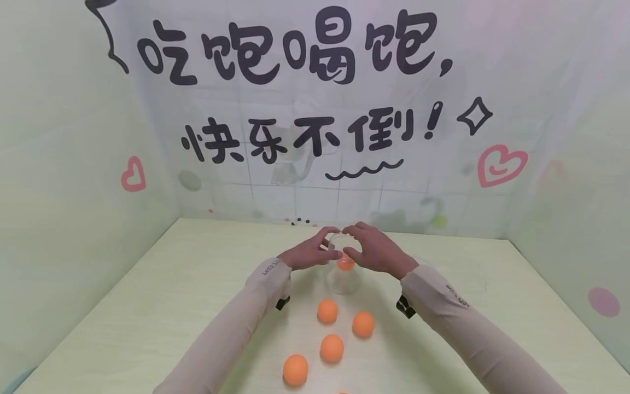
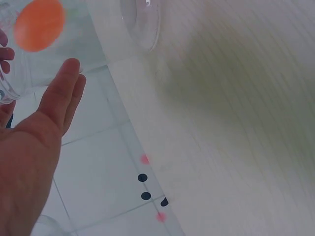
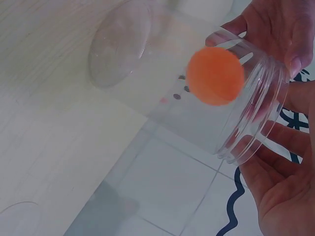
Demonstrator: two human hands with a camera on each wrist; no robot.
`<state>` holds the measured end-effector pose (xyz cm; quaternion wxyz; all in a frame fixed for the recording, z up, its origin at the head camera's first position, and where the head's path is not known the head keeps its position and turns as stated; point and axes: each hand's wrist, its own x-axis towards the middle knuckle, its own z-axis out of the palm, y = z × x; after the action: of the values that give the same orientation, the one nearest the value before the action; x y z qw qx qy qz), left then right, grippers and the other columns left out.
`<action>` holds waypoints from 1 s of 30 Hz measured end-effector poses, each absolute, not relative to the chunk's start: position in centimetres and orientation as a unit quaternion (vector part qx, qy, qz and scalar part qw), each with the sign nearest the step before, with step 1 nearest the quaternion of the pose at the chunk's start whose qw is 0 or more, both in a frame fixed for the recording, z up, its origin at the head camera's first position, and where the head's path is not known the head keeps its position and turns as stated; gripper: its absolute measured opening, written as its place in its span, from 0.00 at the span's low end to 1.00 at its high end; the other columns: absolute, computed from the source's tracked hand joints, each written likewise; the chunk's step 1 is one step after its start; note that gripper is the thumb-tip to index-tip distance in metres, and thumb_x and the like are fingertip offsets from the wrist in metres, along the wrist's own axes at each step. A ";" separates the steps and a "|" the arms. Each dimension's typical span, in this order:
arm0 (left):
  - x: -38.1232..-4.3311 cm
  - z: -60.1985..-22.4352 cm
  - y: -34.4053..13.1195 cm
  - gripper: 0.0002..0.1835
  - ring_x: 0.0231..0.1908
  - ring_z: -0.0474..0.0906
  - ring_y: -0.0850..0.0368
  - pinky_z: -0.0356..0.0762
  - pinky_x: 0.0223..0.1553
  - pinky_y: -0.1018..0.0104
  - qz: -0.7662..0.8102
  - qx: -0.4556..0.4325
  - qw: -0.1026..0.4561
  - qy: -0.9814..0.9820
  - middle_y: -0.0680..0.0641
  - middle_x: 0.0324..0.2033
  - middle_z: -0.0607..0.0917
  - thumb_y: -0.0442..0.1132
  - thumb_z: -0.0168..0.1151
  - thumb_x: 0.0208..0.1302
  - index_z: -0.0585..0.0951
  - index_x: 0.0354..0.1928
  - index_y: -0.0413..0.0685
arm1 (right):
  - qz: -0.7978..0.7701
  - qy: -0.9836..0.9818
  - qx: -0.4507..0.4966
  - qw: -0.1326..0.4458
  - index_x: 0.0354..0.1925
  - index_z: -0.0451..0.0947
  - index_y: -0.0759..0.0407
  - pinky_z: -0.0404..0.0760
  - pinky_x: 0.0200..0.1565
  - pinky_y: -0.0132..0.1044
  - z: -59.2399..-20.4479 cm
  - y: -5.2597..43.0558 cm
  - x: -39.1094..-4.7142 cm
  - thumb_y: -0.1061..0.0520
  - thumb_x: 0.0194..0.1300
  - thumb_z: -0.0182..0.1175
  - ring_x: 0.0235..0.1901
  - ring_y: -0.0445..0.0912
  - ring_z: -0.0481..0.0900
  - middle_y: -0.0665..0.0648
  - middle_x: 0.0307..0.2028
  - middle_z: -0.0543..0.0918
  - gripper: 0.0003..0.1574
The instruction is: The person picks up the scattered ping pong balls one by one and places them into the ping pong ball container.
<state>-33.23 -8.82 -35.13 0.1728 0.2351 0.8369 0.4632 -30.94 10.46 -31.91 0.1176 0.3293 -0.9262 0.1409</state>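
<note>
A clear jar [image 1: 343, 283] with a threaded neck stands on the table between both hands. My left hand [image 1: 311, 250] holds the neck from the left, thumb at the near rim and fingers along the side. From the right, my right hand [image 1: 376, 247] curls its fingers round the rim [image 3: 256, 142]. An orange ball [image 3: 215, 76] is inside the jar, high up near the neck and well above the base. More orange balls lie in front of the jar, the closest ball [image 1: 327, 311] just below it in the head view.
Other loose orange balls, a ball [image 1: 363, 324], another ball [image 1: 332, 348] and a ball [image 1: 295, 370], lie between the forearms. A clear round piece [image 3: 19, 219] lies on the pale wooden table [image 1: 147, 306]. A printed curtain [image 1: 315, 202] hangs behind the far edge.
</note>
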 end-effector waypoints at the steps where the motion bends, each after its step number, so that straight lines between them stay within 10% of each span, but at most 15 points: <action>1: -33.2 -35.2 -8.8 0.34 0.51 0.73 0.45 0.73 0.50 0.59 0.463 0.236 0.172 0.837 0.43 0.49 0.70 0.52 0.56 0.59 0.53 0.64 0.62 | 0.141 -0.926 0.329 0.119 0.50 0.72 0.59 0.78 0.42 0.41 -31.9 10.5 -30.9 0.52 0.59 0.57 0.39 0.47 0.76 0.56 0.42 0.76 0.22; 30: -30.8 -32.4 -8.7 0.34 0.52 0.72 0.44 0.73 0.51 0.58 0.460 0.233 0.182 0.837 0.39 0.51 0.70 0.46 0.53 0.62 0.51 0.66 0.50 | 0.126 -0.925 0.336 0.122 0.47 0.74 0.60 0.78 0.44 0.41 -32.0 10.2 -30.9 0.55 0.59 0.56 0.39 0.48 0.77 0.56 0.42 0.76 0.17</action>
<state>-30.77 -8.73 -32.38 0.1823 0.2327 0.8372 0.4602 -30.94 10.17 -32.05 0.1219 0.3361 -0.9254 0.1261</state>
